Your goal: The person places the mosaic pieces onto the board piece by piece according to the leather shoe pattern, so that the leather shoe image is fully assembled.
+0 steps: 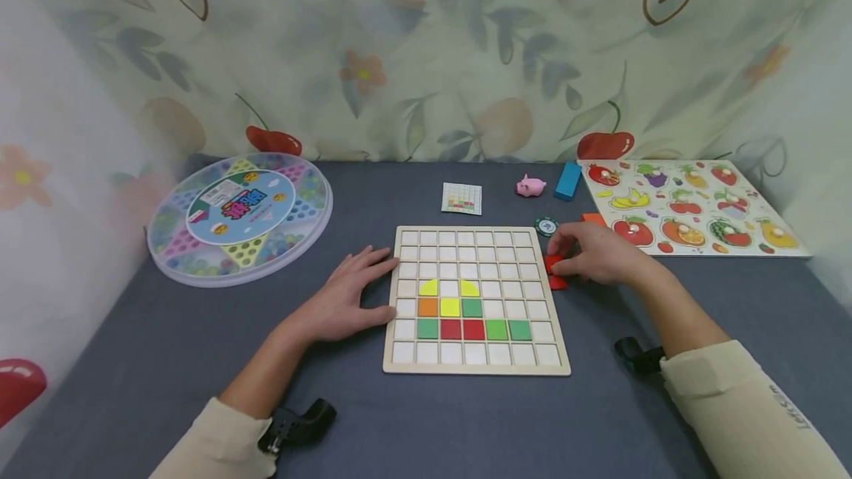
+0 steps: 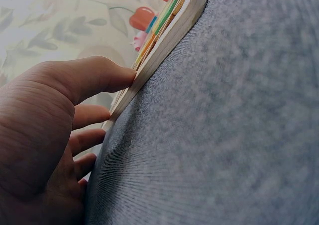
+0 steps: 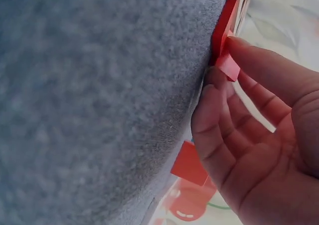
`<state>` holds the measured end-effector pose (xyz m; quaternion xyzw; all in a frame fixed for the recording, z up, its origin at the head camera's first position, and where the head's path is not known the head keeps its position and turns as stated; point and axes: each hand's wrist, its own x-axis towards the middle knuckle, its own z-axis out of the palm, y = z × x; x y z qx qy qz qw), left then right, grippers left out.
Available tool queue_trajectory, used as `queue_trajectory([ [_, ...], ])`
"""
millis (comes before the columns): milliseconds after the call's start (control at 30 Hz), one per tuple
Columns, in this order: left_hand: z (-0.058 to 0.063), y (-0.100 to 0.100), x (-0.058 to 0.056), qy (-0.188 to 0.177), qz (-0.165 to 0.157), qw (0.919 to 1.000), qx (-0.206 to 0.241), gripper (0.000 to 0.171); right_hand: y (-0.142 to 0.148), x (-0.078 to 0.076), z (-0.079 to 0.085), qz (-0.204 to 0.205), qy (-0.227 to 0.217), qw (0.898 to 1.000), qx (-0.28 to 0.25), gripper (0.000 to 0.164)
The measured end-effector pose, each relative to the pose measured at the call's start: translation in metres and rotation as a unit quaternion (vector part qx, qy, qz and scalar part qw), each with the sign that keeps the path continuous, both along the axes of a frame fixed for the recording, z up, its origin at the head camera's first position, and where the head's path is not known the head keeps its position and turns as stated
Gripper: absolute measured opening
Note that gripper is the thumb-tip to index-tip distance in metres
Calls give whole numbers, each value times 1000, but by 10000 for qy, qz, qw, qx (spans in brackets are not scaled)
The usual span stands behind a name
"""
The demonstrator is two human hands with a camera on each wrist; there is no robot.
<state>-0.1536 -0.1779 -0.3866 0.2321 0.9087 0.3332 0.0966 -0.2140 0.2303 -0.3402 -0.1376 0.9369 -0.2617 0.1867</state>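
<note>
A wooden grid board (image 1: 476, 369) lies flat, its squares white apart from several yellow, orange, green and red tiles. My left hand (image 1: 349, 294) rests at its left edge with fingers spread. In the left wrist view the thumb (image 2: 112, 78) touches the board's side. At the board's right edge my right hand (image 1: 595, 251) pinches a red tile (image 3: 229, 65) between thumb and fingers. Another red tile (image 3: 223, 28) lies right against it, beside the board. Close behind the right hand is an orange-red block (image 1: 594, 219).
Beyond the board are a small pattern card (image 1: 461, 199), a pink pig figure (image 1: 530, 185), a blue block (image 1: 568, 181) and a round chip (image 1: 546, 226). A fruit puzzle board (image 1: 692, 205) lies at the right, a round game box (image 1: 239, 220) at the left.
</note>
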Motion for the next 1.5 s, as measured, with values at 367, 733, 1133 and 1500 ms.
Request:
queue_trajectory([
  [367,-1,0,-1,-7,5,10000,-47,76,-9,8,10,-168,-100,9957,-904,32],
  [733,-1,-1,-1,-16,4,10000,-21,76,-53,19,15,801,-671,9887,-1070,20],
  [1133,-1,1,-1,-36,5,10000,-25,75,-75,23,4,1111,-791,9875,-789,11],
  [1500,0,0,0,-52,-4,10000,-22,75,-84,30,3,1234,-329,9911,-376,6],
])
